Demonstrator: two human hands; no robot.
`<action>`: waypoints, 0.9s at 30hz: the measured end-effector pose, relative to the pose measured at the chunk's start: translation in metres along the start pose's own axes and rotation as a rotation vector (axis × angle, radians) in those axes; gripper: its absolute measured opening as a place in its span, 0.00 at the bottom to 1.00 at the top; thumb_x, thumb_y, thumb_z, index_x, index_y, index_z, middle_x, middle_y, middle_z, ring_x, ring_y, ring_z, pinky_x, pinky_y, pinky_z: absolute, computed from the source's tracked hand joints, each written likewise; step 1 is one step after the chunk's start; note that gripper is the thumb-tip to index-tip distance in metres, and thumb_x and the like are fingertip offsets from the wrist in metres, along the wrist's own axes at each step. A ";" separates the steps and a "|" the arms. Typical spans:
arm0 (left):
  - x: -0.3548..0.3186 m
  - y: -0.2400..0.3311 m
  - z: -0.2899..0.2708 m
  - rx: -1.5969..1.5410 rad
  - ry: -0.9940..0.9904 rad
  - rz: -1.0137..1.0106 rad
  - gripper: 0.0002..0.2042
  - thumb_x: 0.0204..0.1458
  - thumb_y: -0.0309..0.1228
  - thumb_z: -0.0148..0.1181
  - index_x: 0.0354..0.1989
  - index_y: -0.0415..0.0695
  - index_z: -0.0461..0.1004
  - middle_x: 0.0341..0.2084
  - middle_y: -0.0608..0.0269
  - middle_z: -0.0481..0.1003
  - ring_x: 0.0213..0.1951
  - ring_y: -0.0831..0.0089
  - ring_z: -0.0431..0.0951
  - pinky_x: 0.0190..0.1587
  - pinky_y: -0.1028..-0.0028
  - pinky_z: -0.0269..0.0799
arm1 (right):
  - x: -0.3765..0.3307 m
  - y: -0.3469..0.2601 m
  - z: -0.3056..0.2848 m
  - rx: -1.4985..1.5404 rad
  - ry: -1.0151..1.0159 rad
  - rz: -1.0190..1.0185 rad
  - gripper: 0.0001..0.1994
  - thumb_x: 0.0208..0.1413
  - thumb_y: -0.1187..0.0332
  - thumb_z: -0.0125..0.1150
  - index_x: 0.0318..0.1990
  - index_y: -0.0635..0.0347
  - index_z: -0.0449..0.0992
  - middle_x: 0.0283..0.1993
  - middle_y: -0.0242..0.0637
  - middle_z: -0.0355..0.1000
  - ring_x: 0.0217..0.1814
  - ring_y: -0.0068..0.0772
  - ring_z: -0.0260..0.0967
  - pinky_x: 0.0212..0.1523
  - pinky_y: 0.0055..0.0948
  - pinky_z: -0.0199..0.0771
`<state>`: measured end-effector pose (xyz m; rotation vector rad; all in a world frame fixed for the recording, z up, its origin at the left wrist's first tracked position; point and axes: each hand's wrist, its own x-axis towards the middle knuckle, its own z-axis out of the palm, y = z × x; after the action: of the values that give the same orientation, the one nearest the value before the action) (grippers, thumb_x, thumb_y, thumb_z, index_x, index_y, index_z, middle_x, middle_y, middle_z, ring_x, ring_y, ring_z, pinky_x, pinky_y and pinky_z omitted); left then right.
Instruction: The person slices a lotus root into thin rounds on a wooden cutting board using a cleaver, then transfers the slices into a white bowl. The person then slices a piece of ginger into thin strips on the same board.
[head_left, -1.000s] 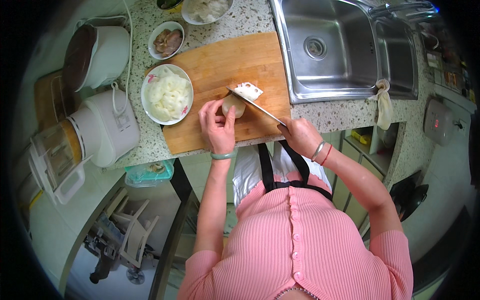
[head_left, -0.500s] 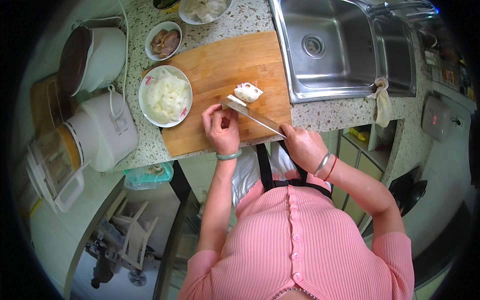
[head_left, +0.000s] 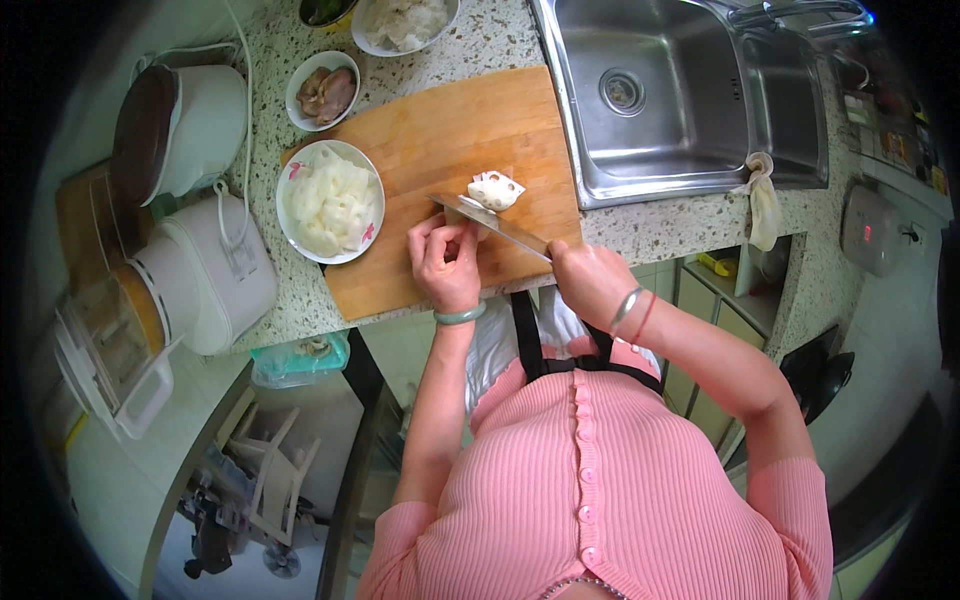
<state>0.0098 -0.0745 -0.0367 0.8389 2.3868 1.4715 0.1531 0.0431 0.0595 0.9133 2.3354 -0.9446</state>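
Note:
My right hand is wrapped round the handle of a kitchen knife, whose blade slants up and left over the wooden cutting board. Just beyond the blade lie cut pieces of lotus root, white with round holes. My left hand is on the near side of the blade, fingers curled and pressed together; whatever they hold, if anything, is hidden. To its left, a white plate with pink flowers bears a heap of pale lotus root slices.
Bowls of brownish meat and of pale shredded food stand beyond the board. A steel sink is at right, a cloth over its edge. White appliances line the left; a teal bag hangs at the counter edge.
My right hand has shifted a little left and up with the knife. Its blade now shows more of its flat side and hides most of the slice beside it. My left hand stays nearly in place.

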 end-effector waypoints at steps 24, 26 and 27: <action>-0.002 -0.004 0.002 -0.001 0.007 0.008 0.08 0.44 0.21 0.72 0.29 0.42 0.76 0.38 0.61 0.71 0.26 0.77 0.70 0.24 0.78 0.71 | -0.004 0.001 -0.003 -0.007 -0.046 0.008 0.07 0.52 0.75 0.51 0.38 0.65 0.70 0.29 0.53 0.76 0.31 0.55 0.77 0.32 0.47 0.77; -0.001 -0.003 0.001 -0.017 0.003 0.015 0.08 0.44 0.22 0.72 0.29 0.42 0.76 0.37 0.61 0.71 0.26 0.77 0.70 0.24 0.78 0.70 | 0.005 -0.002 0.001 -0.003 -0.028 0.014 0.07 0.52 0.74 0.51 0.38 0.65 0.70 0.30 0.53 0.76 0.32 0.55 0.77 0.33 0.48 0.77; 0.000 -0.002 0.000 -0.023 0.001 0.019 0.08 0.45 0.22 0.72 0.29 0.42 0.76 0.37 0.61 0.71 0.26 0.77 0.70 0.24 0.78 0.70 | 0.010 -0.003 0.005 0.001 -0.009 0.015 0.07 0.52 0.74 0.51 0.38 0.65 0.70 0.30 0.53 0.76 0.32 0.55 0.77 0.33 0.48 0.77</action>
<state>0.0095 -0.0751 -0.0388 0.8578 2.3639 1.5042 0.1453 0.0422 0.0516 0.9232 2.3175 -0.9423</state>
